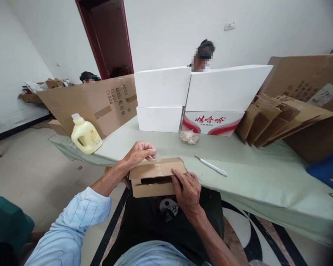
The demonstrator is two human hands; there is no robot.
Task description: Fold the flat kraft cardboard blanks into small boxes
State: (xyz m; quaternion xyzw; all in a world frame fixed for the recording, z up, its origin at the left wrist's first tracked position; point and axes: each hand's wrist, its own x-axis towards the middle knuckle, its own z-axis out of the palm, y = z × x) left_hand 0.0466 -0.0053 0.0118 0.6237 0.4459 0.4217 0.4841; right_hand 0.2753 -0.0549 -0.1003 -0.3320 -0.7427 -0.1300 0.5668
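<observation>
One small brown cardboard box (pixel 154 171) is seen at the near edge of the surface (pixel 246 162), its near side jutting out over the person's lap, and a dark slot is shown along that side, between the top flap and the front wall. Light work is to be expected here: thin board is suggested by the raw edges, so the box is judged stiff along its folds but easily bent at the loose flap, and little slip is foreseen on the matt card, though more on the shiny patch on top. Whether anything is packed inside cannot be told. The firmest hold is probably offered by the right end, with both top and side braced, while a squeeze at the middle could see the flap crushed into the gap. And that end is just where the right grip (pixel 187 187) is placed: the box is clasped there, fingers laid over the near right corner of the top. Over at the far left, the left grip (pixel 141 152) is held just above the flap's far edge, fingertips pinched together, and a clear strip (pixel 158 157) appears to be caught between them, wispy, possibly sticky. So the box is left below that grip, and to the left of the right one.
</observation>
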